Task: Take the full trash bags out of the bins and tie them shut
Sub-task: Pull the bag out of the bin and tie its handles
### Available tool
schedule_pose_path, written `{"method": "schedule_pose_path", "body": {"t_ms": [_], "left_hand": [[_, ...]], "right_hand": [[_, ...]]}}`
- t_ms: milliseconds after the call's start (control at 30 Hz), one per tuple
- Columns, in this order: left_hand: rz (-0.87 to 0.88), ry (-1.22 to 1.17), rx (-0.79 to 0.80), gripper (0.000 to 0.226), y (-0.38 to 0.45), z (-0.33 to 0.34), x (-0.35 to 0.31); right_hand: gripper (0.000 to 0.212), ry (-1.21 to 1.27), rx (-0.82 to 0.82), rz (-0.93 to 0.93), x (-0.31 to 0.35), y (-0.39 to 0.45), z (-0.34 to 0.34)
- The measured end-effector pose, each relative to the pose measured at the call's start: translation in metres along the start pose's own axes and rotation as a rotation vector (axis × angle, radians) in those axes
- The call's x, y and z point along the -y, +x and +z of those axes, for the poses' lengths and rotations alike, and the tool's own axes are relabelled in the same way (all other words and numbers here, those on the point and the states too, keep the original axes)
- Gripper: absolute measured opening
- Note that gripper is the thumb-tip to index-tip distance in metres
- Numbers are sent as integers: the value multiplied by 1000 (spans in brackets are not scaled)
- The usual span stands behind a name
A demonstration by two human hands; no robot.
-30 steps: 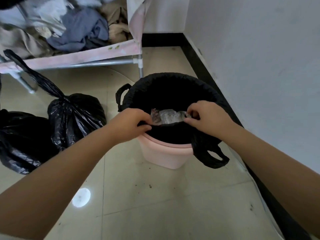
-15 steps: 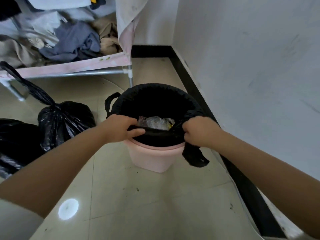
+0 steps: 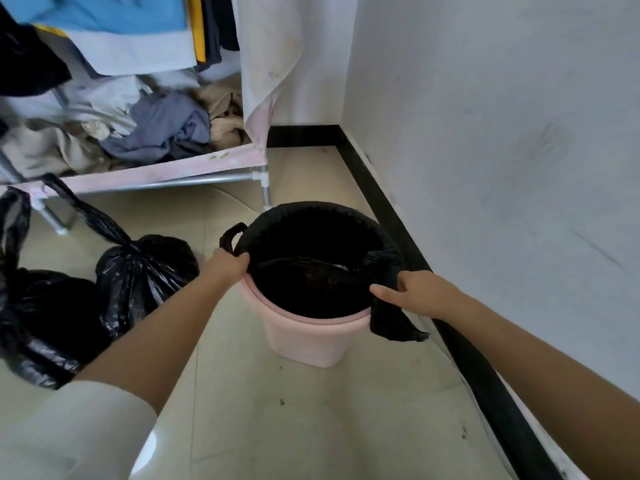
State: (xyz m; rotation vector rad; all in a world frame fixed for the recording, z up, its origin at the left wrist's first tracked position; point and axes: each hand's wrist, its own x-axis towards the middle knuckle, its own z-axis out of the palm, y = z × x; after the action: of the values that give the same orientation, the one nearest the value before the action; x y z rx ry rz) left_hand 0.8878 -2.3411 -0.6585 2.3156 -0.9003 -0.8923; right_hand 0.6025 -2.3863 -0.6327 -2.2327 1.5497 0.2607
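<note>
A pink plastic bin (image 3: 311,341) stands on the tiled floor (image 3: 311,427) close to the white wall (image 3: 502,133) and its black baseboard (image 3: 408,244), lined with a black trash bag (image 3: 311,282) whose top edge is folded over the far part of the rim, while the near edge has been pulled inward so the pink rim shows bare at the front. The left hand (image 3: 230,265) grips the bag's edge at the left side of the rim, fingers curled round the plastic just below one loop handle (image 3: 231,235) that sticks up there. The right hand (image 3: 412,292) holds the bag at the right side of the rim, fingers curled over the gathered plastic with the thumb pointing left, and the other handle (image 3: 391,323) hangs down outside the bin below it. What is inside the bag cannot be made out. To the left, on the floor, sit two tied black trash bags (image 3: 138,271), touching each other, their knotted tails pointing up. Behind them is a metal-framed rack (image 3: 173,180) with a pink fabric shelf heaped with crumpled clothes (image 3: 156,129), and more garments (image 3: 114,26) hang above.
</note>
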Motion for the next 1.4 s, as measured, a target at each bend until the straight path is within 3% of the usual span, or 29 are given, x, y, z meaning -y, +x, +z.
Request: {"method": "schedule_pose_path", "body": {"t_ms": [100,233,333,433,500,567,633,733,800,867,967,1000,1067,1133,1167,1200,1267,1400], "left_hand": [[-131,-315,19,54,-1,7,3],[-76,-458,-198,43,4,11,3],[-29,-535,-295,44,4,7,-5],[143,-600,-226,30,0,6,-25],[99,-603,-96,22,-1,9,-42],[22,-528,44,17,-2,10,-54],[66,-454,101,16,0,7,-60],[219,-180,-10,31,-1,0,-70],[333,-81,-122,37,-2,-5,-77],[370,-196,-154,32,-4,-13,-89],[234,-478,3,27,-8,-28,-102],[183,-470,80,29,-12,-35,-104],[99,-278,214,39,-20,-49,-111],[55,-115,250,42,-29,-61,-114],[69,-133,224,40,-31,-65,-118],[116,-245,170,37,-32,-67,-123],[230,-537,39,30,-32,-71,-135],[423,-763,-184,20,-35,-84,-157]], "right_hand": [[46,-66,107,-31,0,-7,21],[24,-36,44,-10,-4,-8,26],[11,-162,117,76,-14,-10,21],[12,-381,221,220,-22,-7,3],[36,-518,249,376,-26,-2,-12],[39,-648,154,461,-28,4,-32],[35,-670,22,473,-29,9,-56],[30,-555,-187,323,-19,16,-88],[17,-342,-392,161,-9,20,-104],[17,-19,-617,-10,-2,23,-111],[17,367,-835,-131,16,27,-110],[25,469,-833,-99,22,31,-113],[37,563,-666,85,21,45,-123],[25,393,-430,318,21,47,-133],[11,305,-349,366,22,44,-137],[11,245,-307,360,23,41,-139],[21,186,-410,230,29,39,-142],[25,91,-837,-149,63,37,-175]]}}
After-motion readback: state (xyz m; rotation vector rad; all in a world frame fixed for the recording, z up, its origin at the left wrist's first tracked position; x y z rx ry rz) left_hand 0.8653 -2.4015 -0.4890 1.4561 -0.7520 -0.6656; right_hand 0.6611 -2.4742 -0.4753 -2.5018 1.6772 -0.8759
